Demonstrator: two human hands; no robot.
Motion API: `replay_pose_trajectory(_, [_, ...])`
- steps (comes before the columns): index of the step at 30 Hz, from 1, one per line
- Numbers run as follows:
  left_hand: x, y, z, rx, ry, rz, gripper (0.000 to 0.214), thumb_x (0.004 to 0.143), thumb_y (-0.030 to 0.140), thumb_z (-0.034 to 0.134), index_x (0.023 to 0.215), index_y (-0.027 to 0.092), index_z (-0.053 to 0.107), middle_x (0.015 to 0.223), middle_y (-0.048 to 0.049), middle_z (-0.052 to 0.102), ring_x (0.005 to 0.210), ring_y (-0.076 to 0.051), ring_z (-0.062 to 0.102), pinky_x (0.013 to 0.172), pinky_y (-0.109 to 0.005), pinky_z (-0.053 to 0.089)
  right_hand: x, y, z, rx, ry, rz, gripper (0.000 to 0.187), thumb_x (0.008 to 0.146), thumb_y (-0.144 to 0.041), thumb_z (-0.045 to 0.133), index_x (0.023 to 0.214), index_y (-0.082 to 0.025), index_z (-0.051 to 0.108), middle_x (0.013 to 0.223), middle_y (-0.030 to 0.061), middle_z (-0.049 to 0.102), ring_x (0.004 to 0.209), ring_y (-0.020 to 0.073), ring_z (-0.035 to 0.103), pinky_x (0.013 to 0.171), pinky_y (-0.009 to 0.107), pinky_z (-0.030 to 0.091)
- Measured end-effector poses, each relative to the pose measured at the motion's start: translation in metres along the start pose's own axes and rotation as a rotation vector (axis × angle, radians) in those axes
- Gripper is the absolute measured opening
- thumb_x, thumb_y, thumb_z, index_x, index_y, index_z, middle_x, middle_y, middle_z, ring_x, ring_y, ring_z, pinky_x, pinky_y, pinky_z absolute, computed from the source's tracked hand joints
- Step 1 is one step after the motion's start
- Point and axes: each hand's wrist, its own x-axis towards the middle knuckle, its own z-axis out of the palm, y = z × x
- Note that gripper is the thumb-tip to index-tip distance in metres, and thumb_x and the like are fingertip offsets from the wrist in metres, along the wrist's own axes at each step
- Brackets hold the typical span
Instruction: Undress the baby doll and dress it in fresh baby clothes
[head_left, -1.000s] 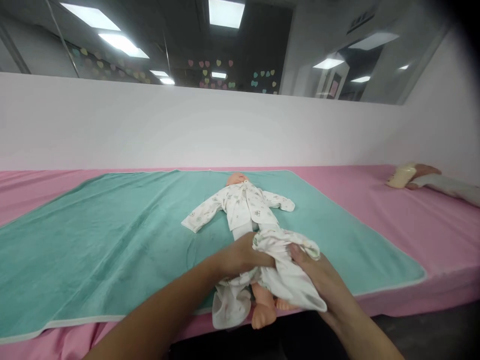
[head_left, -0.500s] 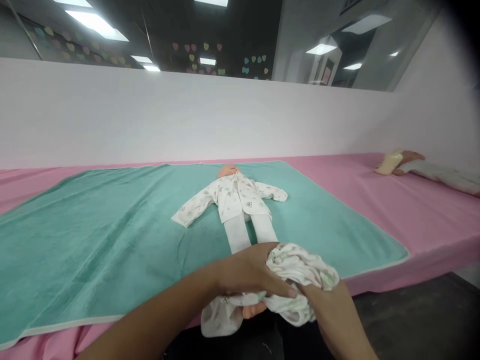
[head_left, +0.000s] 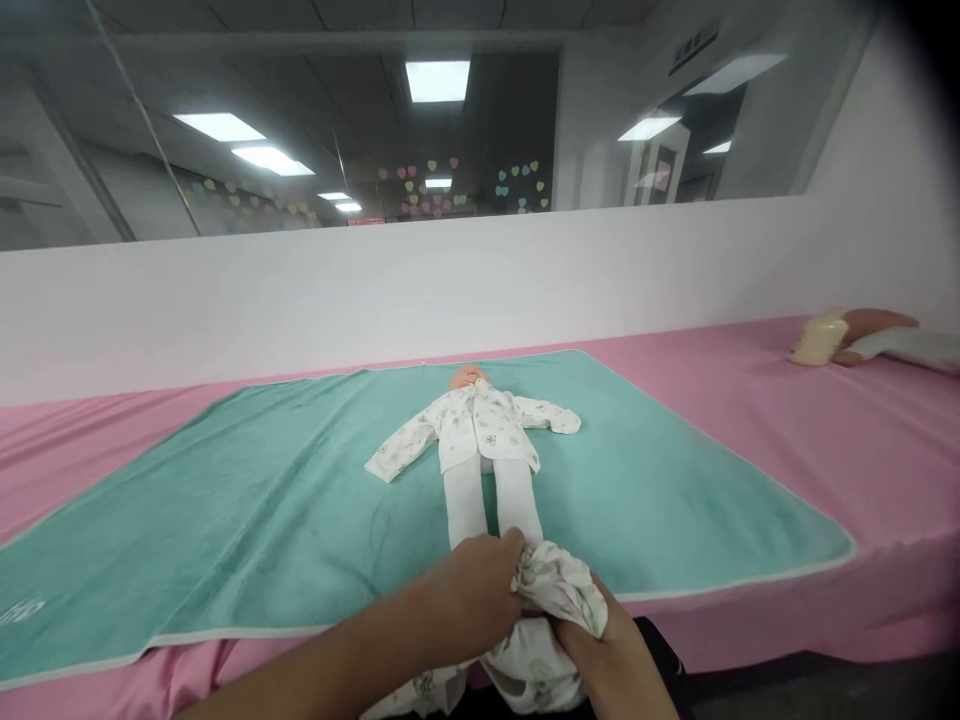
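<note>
One bunched printed garment [head_left: 561,580] is between the two hands, at the lower legs of one doll [head_left: 465,500] on one green towel [head_left: 637,500]. The left hand [head_left: 480,588] grips its edge; the right hand [head_left: 611,645] has fingers hidden in the cloth, grip untellable. One bottle [head_left: 819,340], contents unclear, sits far right.

The rear wall [head_left: 300,320] is plain white and meets a white side wall [head_left: 892,240] at right. A wide glass panel [head_left: 510,110] occupies the upper section. Bright rectangular lights [head_left: 438,82] and rows of pastel hearts [head_left: 514,172] show in it. A pink-covered table [head_left: 750,400] extends along the rear wall. The floor [head_left: 817,690], lower right, is dark.
</note>
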Motion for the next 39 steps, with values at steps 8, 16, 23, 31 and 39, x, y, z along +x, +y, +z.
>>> replay_pose_trajectory(8, [-0.005,0.012,-0.019,-0.355,0.007,0.116,0.025,0.067,0.021,0.060,0.092,0.020,0.057,0.087,0.0004,0.062,0.079,-0.017,0.056,0.060,-0.023,0.039,0.015,-0.021,-0.016,0.204,-0.110,0.023,0.042,0.065,-0.029,0.058,0.106,-0.021,0.055,0.092,0.0052,0.066,0.080,0.0228,0.061,0.066,0.030,0.047])
replay_pose_trajectory(16, [0.015,0.005,-0.010,-0.489,0.048,0.145,0.024,0.068,0.016,0.060,0.092,0.020,0.059,0.087,0.0014,0.062,0.077,-0.015,0.054,0.063,-0.022,0.039,0.060,-0.027,-0.033,-0.252,-0.150,-0.222,0.046,0.066,-0.018,0.052,0.112,-0.023,0.051,0.104,0.0042,0.060,0.088,0.0200,0.058,0.074,0.030,0.046])
replay_pose_trajectory(23, [0.025,0.006,-0.001,-0.258,0.111,0.208,0.012,0.077,0.021,0.051,0.087,0.020,0.058,0.086,-0.0016,0.063,0.074,-0.017,0.055,0.059,-0.024,0.034,0.090,-0.025,-0.048,-0.229,-0.368,-0.451,0.036,0.073,-0.019,0.055,0.109,-0.023,0.057,0.119,0.0055,0.053,0.107,0.0213,0.052,0.093,0.032,0.041])
replay_pose_trajectory(31, [0.046,-0.003,-0.026,-0.668,0.292,0.040,0.022,0.073,0.036,0.063,0.079,0.018,0.054,0.074,0.0004,0.059,0.070,-0.015,0.052,0.060,-0.023,0.036,0.104,-0.050,-0.062,-0.017,-0.359,-0.057,0.027,0.066,-0.020,0.062,0.092,-0.020,0.059,0.094,0.0006,0.064,0.087,0.0181,0.057,0.072,0.026,0.043])
replay_pose_trajectory(39, [0.045,-0.031,-0.052,-1.290,0.070,0.213,0.018,0.072,0.026,0.064,0.070,0.015,0.051,0.066,-0.0010,0.054,0.063,-0.013,0.053,0.061,-0.023,0.039,0.141,-0.034,-0.074,-0.101,-0.470,-0.120,0.020,0.062,-0.019,0.063,0.080,-0.017,0.054,0.072,-0.0020,0.058,0.068,0.0142,0.053,0.062,0.025,0.039])
